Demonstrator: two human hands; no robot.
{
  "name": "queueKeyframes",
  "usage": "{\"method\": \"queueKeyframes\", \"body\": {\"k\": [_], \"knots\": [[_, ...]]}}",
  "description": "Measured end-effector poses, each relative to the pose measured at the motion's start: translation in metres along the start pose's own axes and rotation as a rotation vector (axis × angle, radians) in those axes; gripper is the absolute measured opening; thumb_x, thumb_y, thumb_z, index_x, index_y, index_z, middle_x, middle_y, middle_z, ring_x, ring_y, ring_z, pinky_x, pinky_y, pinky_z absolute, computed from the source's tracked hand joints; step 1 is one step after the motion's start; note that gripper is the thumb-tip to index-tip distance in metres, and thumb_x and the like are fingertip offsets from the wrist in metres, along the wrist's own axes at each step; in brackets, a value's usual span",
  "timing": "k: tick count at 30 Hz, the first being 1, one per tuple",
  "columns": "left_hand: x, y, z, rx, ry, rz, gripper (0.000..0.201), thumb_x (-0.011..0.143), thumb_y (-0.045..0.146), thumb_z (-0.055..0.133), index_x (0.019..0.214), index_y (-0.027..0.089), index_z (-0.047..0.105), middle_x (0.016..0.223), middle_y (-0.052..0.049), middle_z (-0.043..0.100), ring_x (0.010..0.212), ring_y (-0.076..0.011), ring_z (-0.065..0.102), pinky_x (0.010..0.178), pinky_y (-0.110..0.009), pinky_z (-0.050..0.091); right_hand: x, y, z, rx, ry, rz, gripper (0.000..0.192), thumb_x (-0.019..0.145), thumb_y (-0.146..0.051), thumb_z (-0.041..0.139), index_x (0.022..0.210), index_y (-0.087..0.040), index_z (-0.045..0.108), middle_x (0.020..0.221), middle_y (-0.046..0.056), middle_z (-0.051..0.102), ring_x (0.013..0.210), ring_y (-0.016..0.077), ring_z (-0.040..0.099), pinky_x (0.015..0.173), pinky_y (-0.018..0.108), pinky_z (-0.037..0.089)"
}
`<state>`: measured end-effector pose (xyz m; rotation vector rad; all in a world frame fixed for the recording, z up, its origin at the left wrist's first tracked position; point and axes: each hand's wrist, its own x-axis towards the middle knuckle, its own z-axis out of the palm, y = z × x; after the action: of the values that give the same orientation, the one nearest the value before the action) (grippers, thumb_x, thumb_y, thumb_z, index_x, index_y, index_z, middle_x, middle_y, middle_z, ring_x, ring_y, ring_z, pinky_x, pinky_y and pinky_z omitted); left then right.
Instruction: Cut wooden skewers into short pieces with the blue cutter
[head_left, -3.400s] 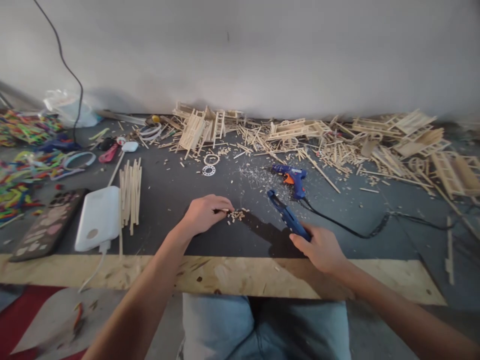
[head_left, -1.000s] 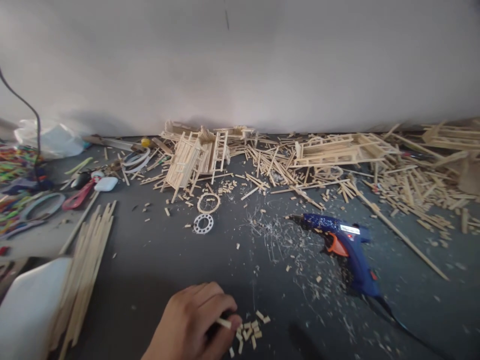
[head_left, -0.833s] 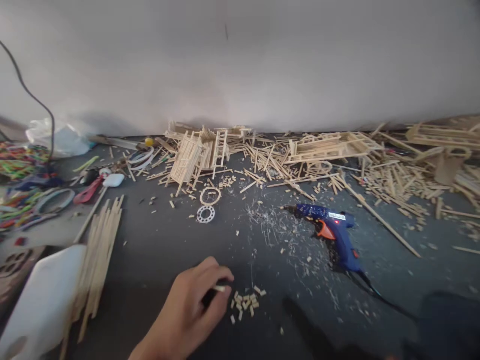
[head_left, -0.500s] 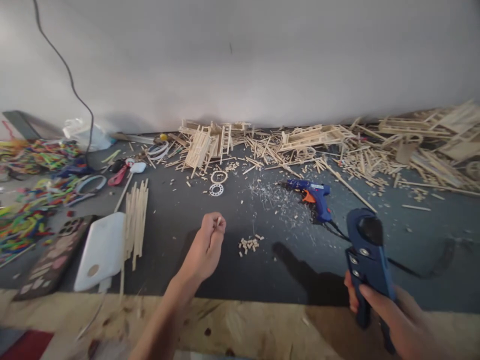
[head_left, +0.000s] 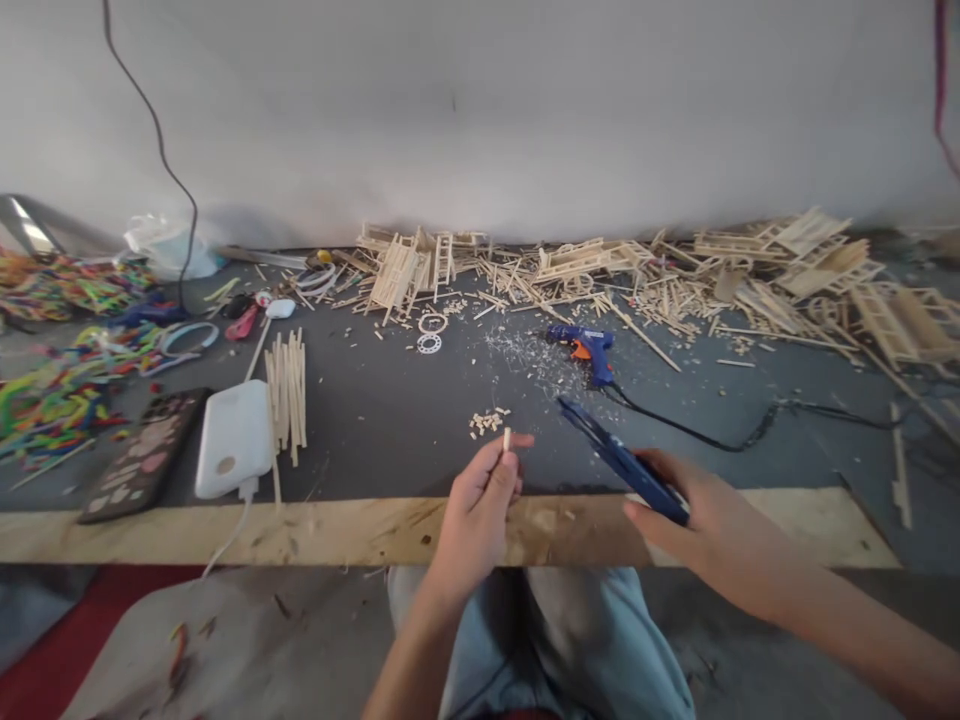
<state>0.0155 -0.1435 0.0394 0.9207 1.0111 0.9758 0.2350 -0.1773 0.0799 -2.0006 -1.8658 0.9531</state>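
Observation:
My left hand (head_left: pixel 480 505) pinches a short wooden stick piece (head_left: pixel 507 438) upright between thumb and fingers, just above the table's front edge. My right hand (head_left: pixel 709 520) grips a dark blue cutter tool (head_left: pixel 619 460) whose tip points up and left toward the stick. A small heap of cut wooden bits (head_left: pixel 487 421) lies on the dark mat just beyond the left hand. A blue and orange glue gun (head_left: pixel 585 350) lies farther back, its black cord (head_left: pixel 720 440) trailing right.
Wooden sticks and stick-built frames (head_left: pixel 600 270) pile along the wall. A bundle of long sticks (head_left: pixel 287 390), a white power bank (head_left: pixel 234 440) and a phone (head_left: pixel 146 455) lie left. Colourful strips (head_left: pixel 52 370) fill the far left. A plywood edge (head_left: pixel 300 530) fronts the table.
The left hand lifted a stick piece from the heap and drew it back toward the table edge. The right hand brought the blue cutter up and in beside it. The view pulled back.

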Motion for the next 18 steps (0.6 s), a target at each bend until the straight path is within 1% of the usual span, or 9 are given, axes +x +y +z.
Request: {"method": "queueKeyframes", "body": {"k": [3, 6, 9, 11, 15, 18], "knots": [[-0.004, 0.001, 0.01, -0.163, -0.015, -0.082, 0.04, 0.082, 0.047, 0.059, 0.106, 0.016, 0.059, 0.066, 0.005, 0.038, 0.049, -0.0036, 0.025, 0.044, -0.017, 0.017, 0.005, -0.014, 0.004, -0.013, -0.004, -0.048, 0.03, 0.083, -0.035, 0.053, 0.11, -0.022, 0.059, 0.103, 0.007, 0.067, 0.093, 0.0245, 0.062, 0.077, 0.034, 0.047], [-0.005, 0.004, 0.014, -0.209, -0.015, -0.117, 0.035, 0.079, 0.046, 0.062, 0.095, 0.015, 0.056, 0.064, 0.006, 0.036, 0.048, -0.0032, 0.023, 0.043, -0.017, 0.016, 0.01, -0.02, 0.01, -0.044, -0.01, -0.075, 0.029, 0.081, -0.033, 0.055, 0.108, -0.023, 0.059, 0.104, 0.007, 0.066, 0.096, 0.0255, 0.061, 0.08, 0.036, 0.046], [-0.004, 0.002, 0.013, -0.147, -0.016, -0.115, 0.03, 0.081, 0.045, 0.059, 0.08, 0.017, 0.048, 0.062, 0.006, 0.033, 0.048, -0.0043, 0.023, 0.043, -0.017, 0.017, 0.016, -0.021, 0.015, -0.07, -0.011, -0.097, 0.032, 0.079, -0.032, 0.057, 0.109, -0.023, 0.059, 0.107, 0.008, 0.066, 0.1, 0.0262, 0.06, 0.084, 0.037, 0.045], [-0.002, -0.002, 0.01, -0.079, -0.015, -0.105, 0.028, 0.085, 0.043, 0.054, 0.076, 0.018, 0.044, 0.062, 0.006, 0.033, 0.049, -0.0051, 0.024, 0.044, -0.018, 0.02, 0.02, -0.021, 0.017, -0.086, -0.019, -0.107, 0.034, 0.077, -0.031, 0.058, 0.11, -0.022, 0.059, 0.109, 0.009, 0.065, 0.102, 0.0264, 0.06, 0.085, 0.037, 0.045], [0.002, -0.015, 0.003, 0.08, 0.009, -0.072, 0.023, 0.09, 0.038, 0.045, 0.078, 0.018, 0.047, 0.066, 0.004, 0.04, 0.053, -0.0069, 0.03, 0.048, -0.019, 0.025, 0.027, -0.02, 0.021, -0.121, -0.046, -0.101, 0.036, 0.076, -0.029, 0.058, 0.111, -0.021, 0.059, 0.109, 0.009, 0.065, 0.101, 0.0264, 0.06, 0.083, 0.037, 0.045], [0.003, -0.022, -0.001, 0.165, 0.029, -0.059, 0.025, 0.092, 0.039, 0.041, 0.081, 0.018, 0.05, 0.069, 0.002, 0.045, 0.056, -0.0084, 0.035, 0.05, -0.02, 0.028, 0.031, -0.021, 0.023, -0.138, -0.055, -0.096, 0.033, 0.075, -0.029, 0.059, 0.107, -0.02, 0.06, 0.105, 0.009, 0.066, 0.094, 0.0253, 0.061, 0.079, 0.036, 0.045]]}}
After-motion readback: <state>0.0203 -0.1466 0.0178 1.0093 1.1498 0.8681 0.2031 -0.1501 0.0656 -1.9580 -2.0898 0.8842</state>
